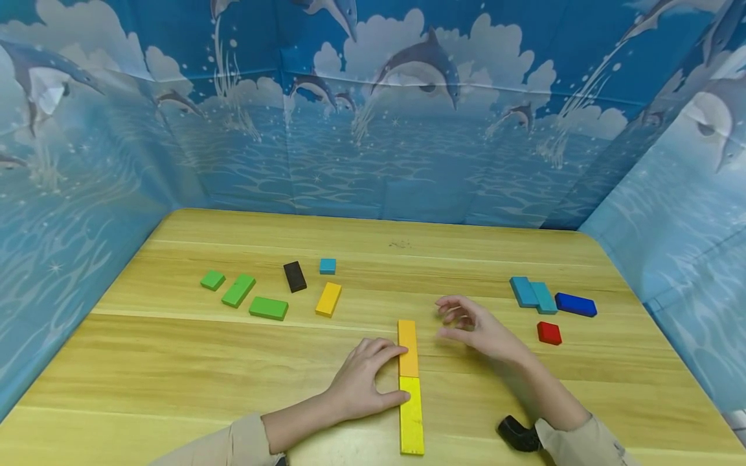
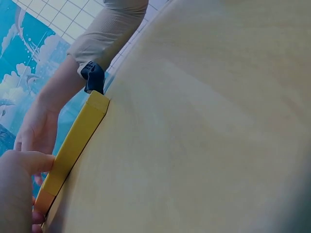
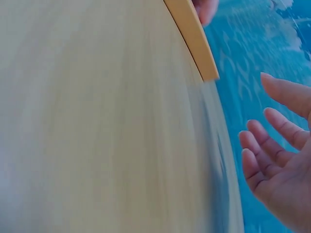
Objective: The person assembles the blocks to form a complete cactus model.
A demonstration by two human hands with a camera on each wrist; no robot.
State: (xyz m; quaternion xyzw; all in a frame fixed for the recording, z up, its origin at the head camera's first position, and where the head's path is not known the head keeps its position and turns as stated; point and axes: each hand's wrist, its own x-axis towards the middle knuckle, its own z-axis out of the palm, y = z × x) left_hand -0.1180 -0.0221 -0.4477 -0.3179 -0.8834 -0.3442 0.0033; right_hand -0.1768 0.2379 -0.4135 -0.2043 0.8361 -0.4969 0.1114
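Observation:
An orange block [image 1: 408,362] and a yellow block [image 1: 412,424] lie end to end in one line on the table, the orange one farther from me. My left hand [image 1: 362,382] is at their left side, its index fingertip touching the orange block and its thumb touching the yellow one. In the left wrist view the thumb [image 2: 39,162] rests against the yellow block's side. To the right of the orange block my right hand [image 1: 480,329] hovers with loosely bent, spread fingers. Nothing is in that hand [image 3: 282,155] in the right wrist view.
Green blocks [image 1: 269,308], a black block [image 1: 294,276], a small light-blue block [image 1: 327,266] and a yellow-orange block [image 1: 329,299] lie at the left. At the right are two light-blue blocks [image 1: 524,292], a dark-blue block [image 1: 576,304] and a red block [image 1: 549,332]. Dolphin-print curtains [image 1: 408,162] surround the table.

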